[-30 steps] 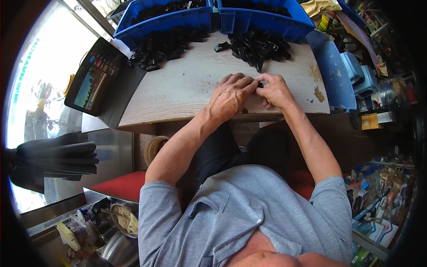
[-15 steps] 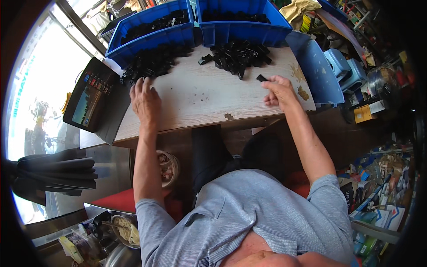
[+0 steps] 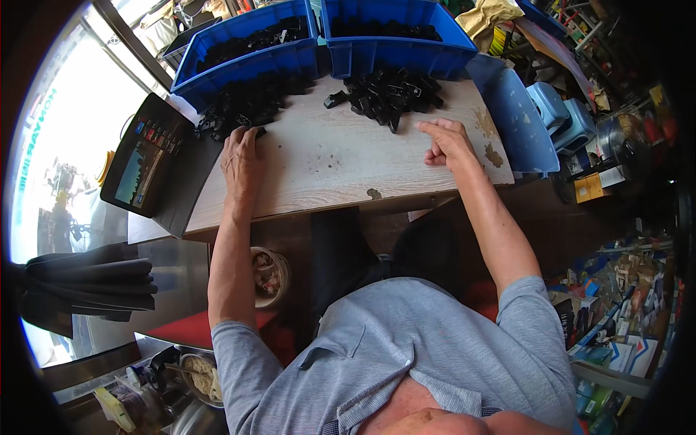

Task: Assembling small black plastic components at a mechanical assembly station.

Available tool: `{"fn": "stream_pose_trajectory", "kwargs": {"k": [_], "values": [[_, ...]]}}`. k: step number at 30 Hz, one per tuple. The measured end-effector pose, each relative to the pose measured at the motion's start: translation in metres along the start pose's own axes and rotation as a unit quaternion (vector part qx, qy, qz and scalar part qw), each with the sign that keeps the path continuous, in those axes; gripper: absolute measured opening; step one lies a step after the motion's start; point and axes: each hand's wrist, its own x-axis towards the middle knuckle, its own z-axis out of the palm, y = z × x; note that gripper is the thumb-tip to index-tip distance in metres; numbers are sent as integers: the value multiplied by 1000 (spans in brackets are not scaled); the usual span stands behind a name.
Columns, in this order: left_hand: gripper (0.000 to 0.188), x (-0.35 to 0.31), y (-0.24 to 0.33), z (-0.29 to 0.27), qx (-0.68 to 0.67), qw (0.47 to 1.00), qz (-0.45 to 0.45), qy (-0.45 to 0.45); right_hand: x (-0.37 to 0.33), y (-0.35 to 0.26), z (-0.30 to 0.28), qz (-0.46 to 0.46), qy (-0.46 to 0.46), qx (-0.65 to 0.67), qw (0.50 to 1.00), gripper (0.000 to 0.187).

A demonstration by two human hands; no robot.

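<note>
My left hand (image 3: 241,161) rests at the near edge of the left heap of small black plastic parts (image 3: 243,105). A small black part (image 3: 261,133) shows at its thumb and fingertips, which are closed on it; its exact kind is too small to make out. Over the right side of the table, my right hand (image 3: 446,141) has its thumb stretched forward and other fingers loosely bent, apart from the thumb. Nothing shows in it. Just beyond and to its left lies the right heap of black parts (image 3: 388,94).
Two blue bins (image 3: 254,54) (image 3: 399,54) with black parts stand along the table's far side. A tablet (image 3: 141,156) leans at the left. A light-blue tub (image 3: 518,123) sits off the right edge. A bucket (image 3: 283,279) stands below the table.
The black part that was in my right hand no longer shows there, and that hand's grasp has loosened. My left hand has turned slightly, with a black part now at its fingertips.
</note>
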Motion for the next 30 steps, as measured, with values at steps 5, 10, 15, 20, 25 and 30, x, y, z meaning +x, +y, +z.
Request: {"fn": "stream_pose_trajectory", "kwargs": {"k": [5, 10, 15, 20, 25, 30], "values": [[22, 10, -6, 10, -1, 999, -36, -9, -4, -15, 35, 22, -25, -40, 999, 29], [20, 9, -9, 12, -58, 996, -64, -12, 4, -14, 51, 12, -24, -53, 998, 24], [20, 6, -15, 11, -89, 991, -102, -6, -7, -8, 43, -4, -67, -39, 997, 17], [23, 8, -5, 8, -50, 998, -39, -11, -16, -3, 36, -13, -88, -66, 994, 21], [25, 3, 1, 7, -86, 996, -33, -16, -26, 3, 38, -68, -65, -57, 994, 34], [27, -9, 53, 1, -218, 975, -22, -36, -27, 1, 41, -76, -54, -81, 992, 42]]}}
